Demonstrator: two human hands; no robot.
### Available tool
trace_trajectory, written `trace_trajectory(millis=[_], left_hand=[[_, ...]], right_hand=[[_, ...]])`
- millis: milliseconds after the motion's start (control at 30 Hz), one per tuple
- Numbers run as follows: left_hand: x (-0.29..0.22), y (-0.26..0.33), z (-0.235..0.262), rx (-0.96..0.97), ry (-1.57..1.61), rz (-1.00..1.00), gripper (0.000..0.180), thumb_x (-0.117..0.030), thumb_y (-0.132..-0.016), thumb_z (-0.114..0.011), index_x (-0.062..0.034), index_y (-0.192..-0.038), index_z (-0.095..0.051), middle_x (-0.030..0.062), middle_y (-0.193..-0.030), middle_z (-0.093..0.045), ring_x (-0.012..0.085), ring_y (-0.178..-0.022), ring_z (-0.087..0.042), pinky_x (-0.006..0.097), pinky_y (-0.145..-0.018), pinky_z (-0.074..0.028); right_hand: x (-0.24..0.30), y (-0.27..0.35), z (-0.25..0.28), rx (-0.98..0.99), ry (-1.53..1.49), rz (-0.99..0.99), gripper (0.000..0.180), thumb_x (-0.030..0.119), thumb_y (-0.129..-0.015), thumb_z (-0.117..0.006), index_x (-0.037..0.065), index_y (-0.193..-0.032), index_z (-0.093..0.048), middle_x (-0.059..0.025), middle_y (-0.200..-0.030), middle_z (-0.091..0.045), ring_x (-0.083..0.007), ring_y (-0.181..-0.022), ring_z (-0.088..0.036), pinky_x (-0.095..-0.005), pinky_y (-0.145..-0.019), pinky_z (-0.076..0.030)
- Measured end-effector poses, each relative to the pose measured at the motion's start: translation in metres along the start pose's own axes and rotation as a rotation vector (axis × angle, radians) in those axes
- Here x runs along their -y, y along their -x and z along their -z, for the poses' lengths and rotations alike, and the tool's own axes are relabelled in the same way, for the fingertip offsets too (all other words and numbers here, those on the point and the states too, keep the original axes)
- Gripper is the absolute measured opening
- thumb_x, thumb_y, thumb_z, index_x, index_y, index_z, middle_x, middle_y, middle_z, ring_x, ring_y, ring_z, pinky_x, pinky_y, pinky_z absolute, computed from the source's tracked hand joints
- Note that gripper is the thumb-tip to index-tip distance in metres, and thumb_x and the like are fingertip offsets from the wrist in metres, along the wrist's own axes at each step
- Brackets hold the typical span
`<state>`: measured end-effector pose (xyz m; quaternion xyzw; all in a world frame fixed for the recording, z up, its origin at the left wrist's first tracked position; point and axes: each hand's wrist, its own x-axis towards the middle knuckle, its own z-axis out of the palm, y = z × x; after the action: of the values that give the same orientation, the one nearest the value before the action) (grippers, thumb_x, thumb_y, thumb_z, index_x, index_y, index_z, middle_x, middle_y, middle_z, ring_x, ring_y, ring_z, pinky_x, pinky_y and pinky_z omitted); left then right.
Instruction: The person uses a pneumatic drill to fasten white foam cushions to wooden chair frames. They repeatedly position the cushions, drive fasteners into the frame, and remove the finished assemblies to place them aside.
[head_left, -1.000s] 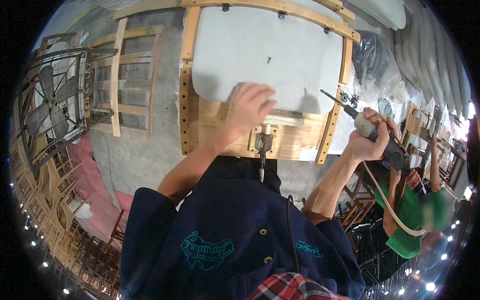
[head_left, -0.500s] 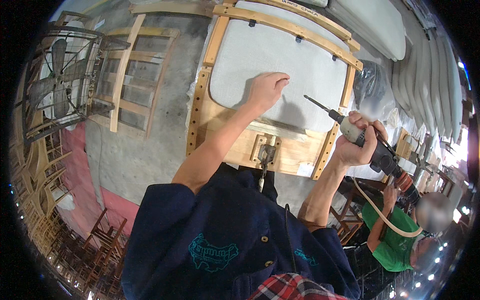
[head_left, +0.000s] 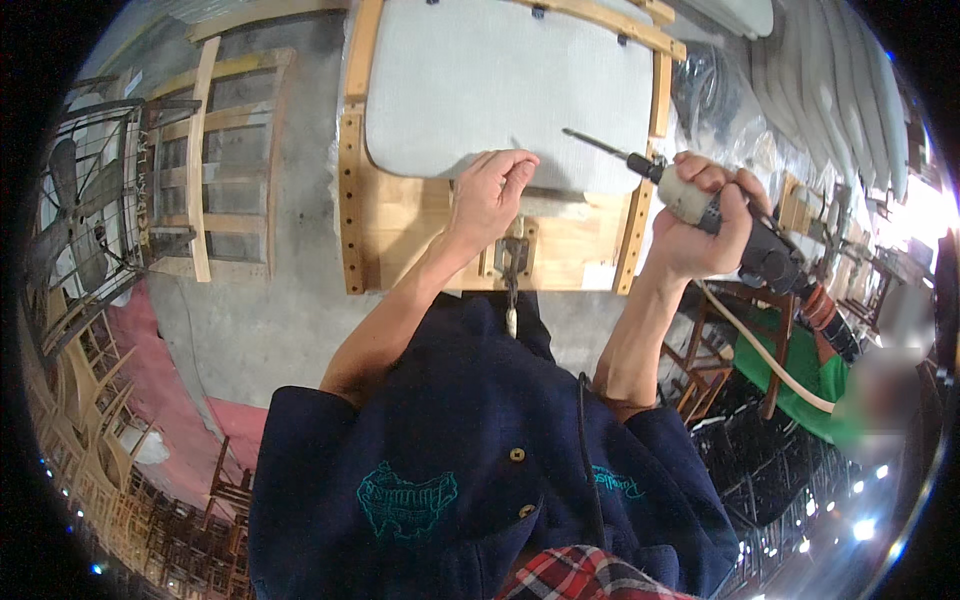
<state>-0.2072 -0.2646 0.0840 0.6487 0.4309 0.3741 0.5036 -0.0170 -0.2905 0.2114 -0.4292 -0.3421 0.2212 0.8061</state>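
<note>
A power drill (head_left: 688,196) with a pale nose and dark body is gripped in my right hand (head_left: 712,228). Its long thin bit points left and away, above a white padded panel (head_left: 500,85). My left hand (head_left: 490,196) is over the panel's near edge, fingers curled and thumb pressed to them. Anything small in that pinch is too hard to make out. The panel lies in a wooden frame (head_left: 350,200) with rows of holes along its sides. Just nearer than my left hand, a metal toggle clamp (head_left: 514,256) is fixed to the frame's near board.
Wooden slatted frames (head_left: 205,160) and a caged fan (head_left: 70,215) stand at left. White padded panels (head_left: 800,90) are stacked at far right. A pale hose (head_left: 765,350) hangs below the drill. At lower right, a person in green (head_left: 785,385) is nearby.
My left hand has drawn back toward me, from over the middle of the panel to its near edge. The whole view has shifted, while the drill stays in my right hand.
</note>
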Motion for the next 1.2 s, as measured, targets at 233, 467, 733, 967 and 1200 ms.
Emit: trace_trajectory(millis=[233, 467, 733, 967, 1200], left_hand=[[-0.005, 0.074, -0.029, 0.505, -0.187, -0.415, 0.017, -0.019, -0.095, -0.067, -0.0025, -0.097, -0.071, 0.0098, -0.096, -0.069, 0.0250, -0.098, -0.064, 0.039, -0.089, -0.053], [0.027, 0.063, -0.053, 0.208, -0.341, -0.619, 0.015, -0.019, -0.092, -0.071, -0.0038, -0.095, -0.071, 0.0104, -0.108, -0.069, 0.0287, -0.111, -0.060, 0.047, -0.103, -0.044], [0.031, -0.013, -0.070, 0.127, -0.642, -0.565, 0.017, -0.015, -0.099, -0.061, -0.0008, -0.106, -0.067, 0.0153, -0.121, -0.066, 0.0338, -0.121, -0.056, 0.055, -0.111, -0.039], [0.022, -0.029, -0.072, 0.213, -0.629, -0.371, 0.013, -0.015, -0.099, -0.056, -0.0046, -0.104, -0.061, 0.0098, -0.111, -0.065, 0.0279, -0.109, -0.057, 0.044, -0.099, -0.045], [0.020, -0.035, -0.074, 0.208, -0.702, -0.340, 0.015, -0.018, -0.101, -0.055, -0.0050, -0.105, -0.062, 0.0086, -0.109, -0.065, 0.0291, -0.105, -0.057, 0.044, -0.098, -0.044]], right_hand=[[0.024, 0.007, 0.025, -0.125, 0.067, 0.023, 0.029, 0.012, -0.084, -0.053, 0.004, -0.111, -0.059, -0.0162, -0.069, -0.062, -0.0328, -0.070, -0.065, -0.0541, -0.080, -0.053], [0.052, 0.020, 0.041, -0.148, 0.093, 0.104, 0.029, 0.013, -0.085, -0.051, 0.004, -0.111, -0.060, -0.0163, -0.067, -0.060, -0.0335, -0.069, -0.066, -0.0549, -0.079, -0.055], [0.068, 0.023, 0.046, -0.180, 0.091, 0.148, 0.031, 0.012, -0.085, -0.049, 0.007, -0.113, -0.060, -0.0151, -0.068, -0.058, -0.0316, -0.069, -0.063, -0.0518, -0.077, -0.054], [0.051, 0.014, 0.044, -0.184, 0.152, 0.142, 0.031, 0.012, -0.086, -0.051, 0.004, -0.115, -0.059, -0.0145, -0.070, -0.059, -0.0316, -0.068, -0.064, -0.0530, -0.079, -0.054], [0.033, -0.005, 0.022, -0.159, 0.032, 0.092, 0.032, 0.009, -0.086, -0.051, 0.004, -0.117, -0.058, -0.0153, -0.072, -0.059, -0.0317, -0.069, -0.062, -0.0541, -0.078, -0.052]])
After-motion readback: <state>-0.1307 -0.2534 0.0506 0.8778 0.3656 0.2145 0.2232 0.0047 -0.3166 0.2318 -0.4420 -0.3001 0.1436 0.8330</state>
